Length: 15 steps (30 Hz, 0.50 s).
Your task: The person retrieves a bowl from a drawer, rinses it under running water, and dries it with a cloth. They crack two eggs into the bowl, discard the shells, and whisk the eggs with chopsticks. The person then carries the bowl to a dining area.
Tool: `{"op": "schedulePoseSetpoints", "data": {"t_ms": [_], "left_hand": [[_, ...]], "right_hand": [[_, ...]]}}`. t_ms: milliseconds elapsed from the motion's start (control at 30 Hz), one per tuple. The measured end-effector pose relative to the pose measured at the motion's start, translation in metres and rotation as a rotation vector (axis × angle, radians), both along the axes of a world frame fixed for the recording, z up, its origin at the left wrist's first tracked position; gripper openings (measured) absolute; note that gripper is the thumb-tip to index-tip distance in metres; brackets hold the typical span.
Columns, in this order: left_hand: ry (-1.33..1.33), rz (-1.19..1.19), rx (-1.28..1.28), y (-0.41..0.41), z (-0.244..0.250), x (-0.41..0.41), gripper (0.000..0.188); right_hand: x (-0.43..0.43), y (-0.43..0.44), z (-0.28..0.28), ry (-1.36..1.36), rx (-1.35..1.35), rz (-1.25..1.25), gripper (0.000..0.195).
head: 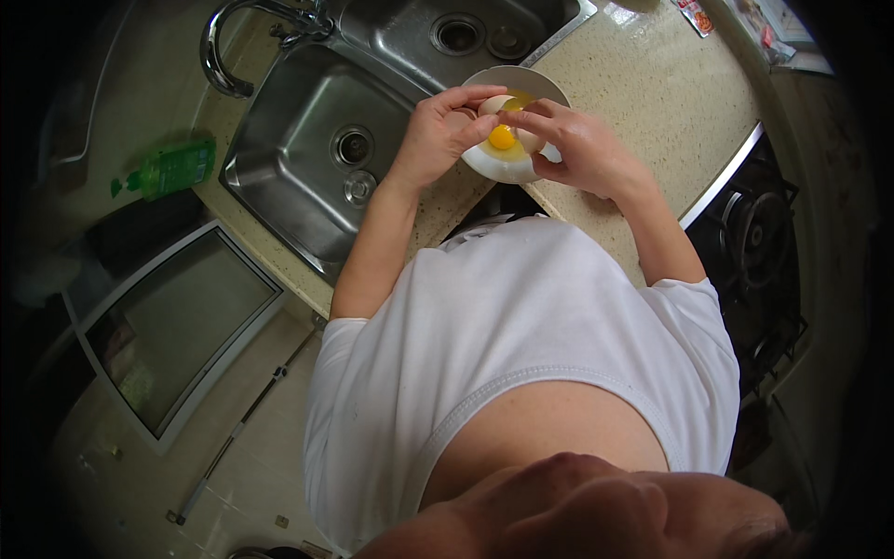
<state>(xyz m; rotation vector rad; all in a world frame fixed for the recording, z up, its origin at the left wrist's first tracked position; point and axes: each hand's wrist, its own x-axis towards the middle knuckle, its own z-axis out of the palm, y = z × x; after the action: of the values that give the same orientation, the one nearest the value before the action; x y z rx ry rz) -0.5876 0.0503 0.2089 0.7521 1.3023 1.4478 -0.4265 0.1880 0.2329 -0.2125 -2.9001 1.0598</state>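
A white bowl [511, 172] sits on the counter beside the sink, below both of my hands. My left hand [441, 133] holds one part of a cracked eggshell [494, 105] over the bowl. In my right hand [585, 148] is another piece of eggshell [529, 140], close to the first. An egg yolk [501, 137] shows between the shell pieces, with clear egg white around it; more yellow egg is visible farther back in the bowl. My fingertips cover part of both shell pieces.
A two-basin steel sink [307, 140] with a chrome faucet [216, 70] lies to the left. Green soap bottle [174, 169] stands beyond it. At the right is a black gas stove [756, 234]. A small packet [695, 17] lies on the speckled counter [656, 84].
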Motion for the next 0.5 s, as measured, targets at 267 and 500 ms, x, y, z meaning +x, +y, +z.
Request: {"op": "schedulePoseSetpoints", "data": {"t_ms": [267, 500], "left_hand": [[0.132, 0.002, 0.004, 0.002, -0.001, -0.002, 0.032], [0.110, 0.023, -0.036, -0.005, 0.004, -0.004, 0.033]], "right_hand": [[0.003, 0.001, -0.001, -0.011, -0.058, 0.000, 0.051], [0.012, 0.008, -0.006, 0.059, -0.244, -0.226, 0.047]]}}
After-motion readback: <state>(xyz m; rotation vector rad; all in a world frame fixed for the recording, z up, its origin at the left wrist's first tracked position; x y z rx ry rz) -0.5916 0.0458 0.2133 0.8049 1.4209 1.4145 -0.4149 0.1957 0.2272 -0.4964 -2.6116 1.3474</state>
